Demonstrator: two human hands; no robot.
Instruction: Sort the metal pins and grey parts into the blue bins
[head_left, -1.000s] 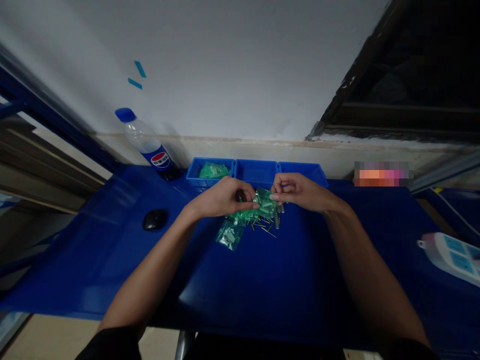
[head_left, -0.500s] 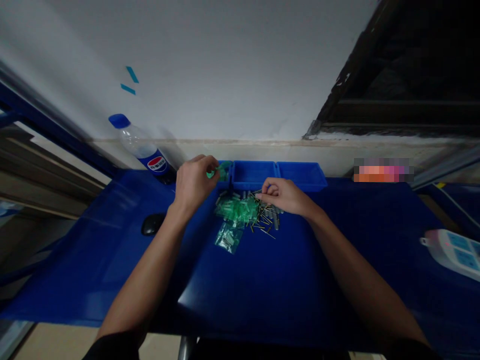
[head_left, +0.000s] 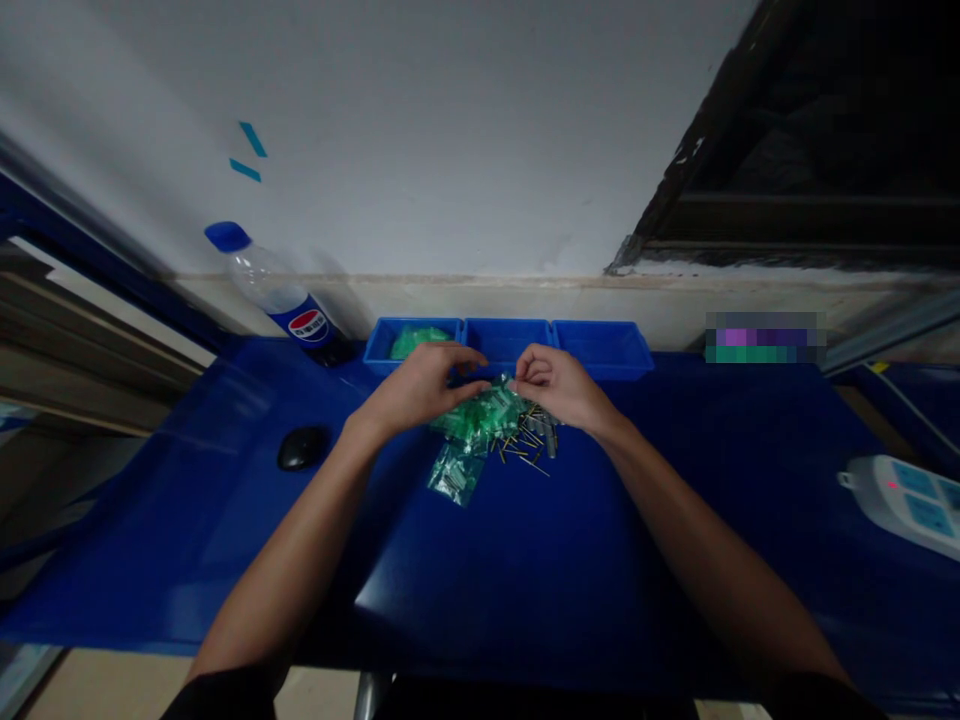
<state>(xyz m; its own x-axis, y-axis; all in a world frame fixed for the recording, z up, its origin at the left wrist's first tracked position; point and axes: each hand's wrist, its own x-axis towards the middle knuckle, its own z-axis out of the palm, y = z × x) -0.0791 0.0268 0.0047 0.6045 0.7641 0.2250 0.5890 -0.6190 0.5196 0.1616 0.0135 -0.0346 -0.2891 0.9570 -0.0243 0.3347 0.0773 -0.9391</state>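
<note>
A heap of small clear green bags [head_left: 480, 420] lies on the blue table [head_left: 525, 560], with loose metal pins [head_left: 529, 445] scattered to its right. One more green bag [head_left: 454, 472] lies apart, nearer to me. My left hand [head_left: 420, 388] and my right hand [head_left: 559, 385] meet above the heap, fingers pinched on a small green bag [head_left: 496, 385] between them. Three blue bins stand in a row behind: the left bin [head_left: 379, 345] holds green bags, the middle bin [head_left: 506, 340] and right bin [head_left: 604, 345] show nothing inside.
A cola bottle with a blue cap [head_left: 281, 295] leans at the back left. A black mouse [head_left: 302, 447] lies left of my left forearm. A white power strip [head_left: 904, 500] sits at the right edge. A wall runs right behind the bins.
My left hand came back from the left bin to the heap. My right hand rose from the pins, and both now pinch a bag together.
</note>
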